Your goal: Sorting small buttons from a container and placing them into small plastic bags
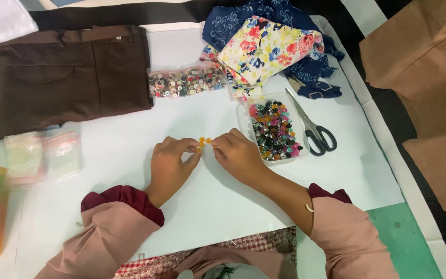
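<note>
Left hand (170, 166) and right hand (238, 154) pinch orange buttons (205, 140) (tiny).

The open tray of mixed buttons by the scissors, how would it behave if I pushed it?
The clear button tray looks thin and light, so it would probably slide easily on the white tabletop. It is lidless and heaped full, so a jolt could spill round buttons that roll.
</note>
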